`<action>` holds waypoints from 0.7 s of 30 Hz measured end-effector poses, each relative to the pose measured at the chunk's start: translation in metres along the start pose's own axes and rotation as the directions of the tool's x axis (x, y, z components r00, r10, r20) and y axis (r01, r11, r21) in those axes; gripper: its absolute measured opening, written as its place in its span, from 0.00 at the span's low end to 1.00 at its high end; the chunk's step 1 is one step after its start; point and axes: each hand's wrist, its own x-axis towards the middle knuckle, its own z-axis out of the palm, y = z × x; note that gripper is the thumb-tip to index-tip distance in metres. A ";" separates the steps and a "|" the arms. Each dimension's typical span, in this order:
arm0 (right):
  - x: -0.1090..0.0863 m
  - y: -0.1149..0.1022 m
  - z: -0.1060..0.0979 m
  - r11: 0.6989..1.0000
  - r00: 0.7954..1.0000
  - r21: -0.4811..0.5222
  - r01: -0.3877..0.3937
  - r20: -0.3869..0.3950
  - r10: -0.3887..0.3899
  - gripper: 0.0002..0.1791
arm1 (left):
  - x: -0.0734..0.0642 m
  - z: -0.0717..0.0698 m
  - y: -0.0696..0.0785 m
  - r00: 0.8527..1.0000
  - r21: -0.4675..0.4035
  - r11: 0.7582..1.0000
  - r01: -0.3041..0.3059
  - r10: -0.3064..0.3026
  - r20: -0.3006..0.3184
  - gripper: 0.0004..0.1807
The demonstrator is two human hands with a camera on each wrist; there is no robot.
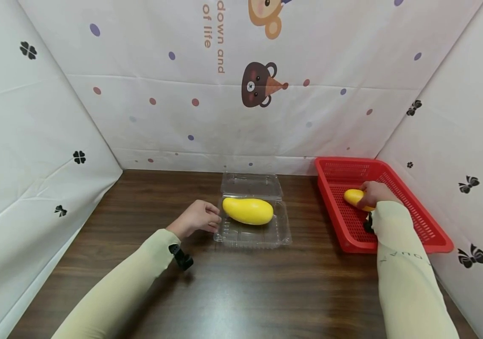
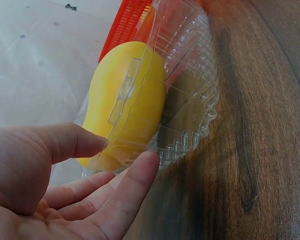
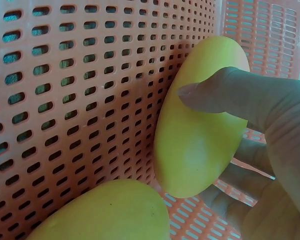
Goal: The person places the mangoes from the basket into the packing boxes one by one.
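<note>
A large yellow mango lies in a clear plastic clamshell box whose lid is folded back. My left hand is at the box's left edge, its fingers slightly bent and spread. In the left wrist view the thumb and index finger stand either side of the rim, with a gap between the tips. Inside the red basket, my right hand grips another mango, thumb across its top and fingers at its far side.
Another mango lies in the basket beside the held one, mostly hidden by the right arm in the head view. The dark wooden table is bounded by printed white cloth walls at the back and both sides.
</note>
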 end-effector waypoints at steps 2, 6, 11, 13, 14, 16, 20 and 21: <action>0.000 -0.001 0.000 1.000 1.000 0.002 -0.009 0.001 0.009 0.44 | 0.000 -0.001 0.000 1.000 -0.002 1.000 -0.002 0.002 0.004 0.23; -0.001 -0.002 0.000 1.000 1.000 0.019 -0.024 0.012 0.024 0.45 | 0.001 -0.003 0.001 1.000 -0.004 1.000 0.000 0.001 0.011 0.23; 0.003 -0.003 -0.001 1.000 1.000 -0.021 -0.003 0.007 0.003 0.43 | 0.002 -0.003 0.002 1.000 -0.011 1.000 0.000 0.001 0.008 0.23; 0.005 -0.003 -0.002 0.998 1.000 -0.049 0.026 0.004 -0.026 0.42 | 0.003 -0.003 0.002 1.000 -0.015 1.000 -0.001 0.001 0.008 0.23; 0.006 -0.002 -0.002 0.997 0.999 -0.065 0.041 -0.001 -0.041 0.42 | 0.003 -0.003 0.002 1.000 -0.018 1.000 -0.001 0.001 0.007 0.23; 0.008 -0.002 -0.003 0.993 0.998 -0.099 0.062 -0.014 -0.064 0.41 | 0.004 -0.003 0.003 1.000 -0.017 1.000 -0.002 0.002 0.009 0.23; 0.012 0.001 -0.005 0.991 0.997 -0.114 0.072 -0.020 -0.074 0.43 | 0.006 -0.003 0.003 1.000 -0.016 1.000 0.001 -0.001 0.006 0.22; 0.013 0.001 -0.006 0.991 0.997 -0.113 0.073 -0.020 -0.075 0.43 | 0.006 -0.004 0.004 1.000 -0.016 1.000 0.002 -0.002 0.006 0.22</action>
